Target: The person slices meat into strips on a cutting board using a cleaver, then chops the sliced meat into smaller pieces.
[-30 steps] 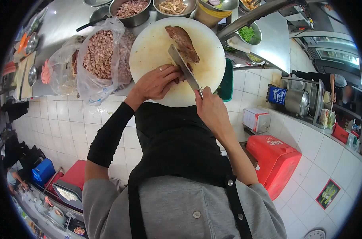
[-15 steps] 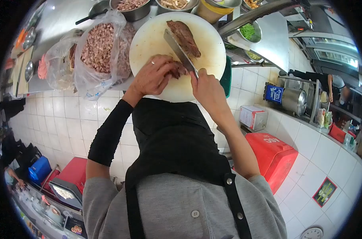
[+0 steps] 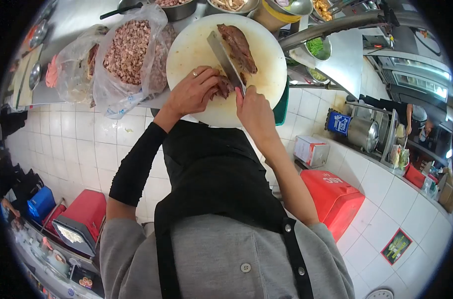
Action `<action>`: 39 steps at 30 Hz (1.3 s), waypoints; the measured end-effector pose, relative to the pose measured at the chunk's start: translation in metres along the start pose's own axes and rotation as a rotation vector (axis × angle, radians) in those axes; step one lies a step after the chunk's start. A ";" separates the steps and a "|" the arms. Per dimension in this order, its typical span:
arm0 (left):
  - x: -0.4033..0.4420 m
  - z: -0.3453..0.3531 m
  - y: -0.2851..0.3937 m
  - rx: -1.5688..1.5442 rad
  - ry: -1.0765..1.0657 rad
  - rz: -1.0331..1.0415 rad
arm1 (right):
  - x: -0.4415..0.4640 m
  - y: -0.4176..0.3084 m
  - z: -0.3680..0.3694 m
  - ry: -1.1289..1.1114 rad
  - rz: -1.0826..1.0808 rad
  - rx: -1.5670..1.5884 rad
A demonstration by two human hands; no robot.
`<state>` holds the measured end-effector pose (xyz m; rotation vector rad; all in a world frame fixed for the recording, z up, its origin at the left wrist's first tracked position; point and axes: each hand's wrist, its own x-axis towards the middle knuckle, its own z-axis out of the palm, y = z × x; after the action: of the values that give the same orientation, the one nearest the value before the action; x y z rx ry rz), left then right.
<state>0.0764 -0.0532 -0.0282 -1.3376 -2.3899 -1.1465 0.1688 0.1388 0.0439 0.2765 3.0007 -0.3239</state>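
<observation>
On the round white cutting board [image 3: 191, 50], my right hand [image 3: 256, 110] is closed round the handle of a knife [image 3: 223, 56], whose blade points up and to the left. My left hand [image 3: 192, 92] presses its bent fingers on a small piece of dark meat [image 3: 223, 88] just left of the blade. A larger chunk of brown meat [image 3: 239, 46] lies to the right of the blade, towards the far edge of the board. The handle itself is mostly hidden in my fingers.
Left of the board sits a plastic bag of diced meat [image 3: 127, 55], with another plastic bag [image 3: 73, 74] beside it. Metal bowls [image 3: 179, 11] line the back. A metal rail [image 3: 331, 29] crosses at the right, near a bowl of chopped greens [image 3: 316, 48]. A person [image 3: 414, 113] stands far right.
The knife has shifted from over the larger chunk to its left side, and the small piece now lies apart under my left fingers. The view has also moved slightly.
</observation>
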 end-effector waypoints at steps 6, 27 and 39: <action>-0.004 -0.001 -0.001 -0.012 -0.075 0.005 | -0.018 -0.001 0.005 -0.065 0.063 0.006; -0.004 0.001 0.001 -0.002 -0.071 0.001 | -0.035 0.006 -0.031 -0.109 -0.012 0.191; -0.002 0.003 0.001 0.005 -0.073 -0.010 | -0.021 0.002 -0.004 0.003 0.004 0.256</action>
<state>0.0787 -0.0526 -0.0307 -1.3907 -2.4515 -1.1115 0.1894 0.1382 0.0503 0.3045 2.9582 -0.7095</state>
